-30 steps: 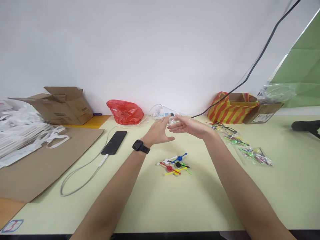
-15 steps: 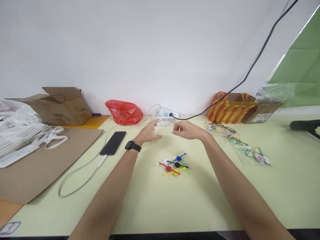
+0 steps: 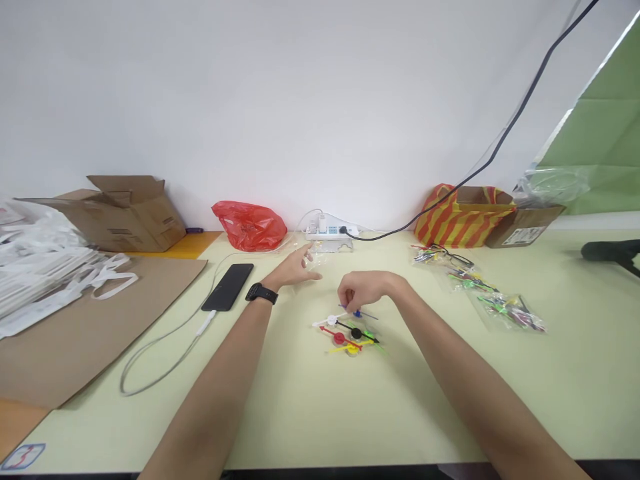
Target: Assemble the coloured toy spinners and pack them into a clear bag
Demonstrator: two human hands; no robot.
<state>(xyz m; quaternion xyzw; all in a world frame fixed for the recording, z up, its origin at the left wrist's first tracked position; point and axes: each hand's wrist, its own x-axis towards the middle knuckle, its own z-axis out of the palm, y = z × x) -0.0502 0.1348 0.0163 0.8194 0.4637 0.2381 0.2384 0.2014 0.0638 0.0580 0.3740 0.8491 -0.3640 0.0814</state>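
Observation:
My right hand (image 3: 367, 288) pinches a blue arrow spinner (image 3: 357, 313) at the upper edge of a small group of spinners. Close below it lie a white arrow spinner (image 3: 332, 321), a black one (image 3: 356, 333), a red one (image 3: 339, 339) and a yellow one (image 3: 353, 349). Green pieces show partly beneath the black one. Farther left, my left hand (image 3: 293, 268) is open, thumb and fingers apart, beside a thin clear plastic bag (image 3: 316, 257); I cannot tell whether it touches the bag. A black watch (image 3: 261, 293) is on the left wrist.
A power strip (image 3: 330, 231) stands against the wall, a black cable running up from it. At left are a charging phone (image 3: 227, 287), a red bag (image 3: 250, 225) and a cardboard box (image 3: 125, 213). Several bagged spinner sets (image 3: 510, 312) and a striped bag (image 3: 450, 217) lie right.
My right hand has come down toward me and closed on the blue spinner, which has turned. My left hand has shifted slightly left, fingers still apart.

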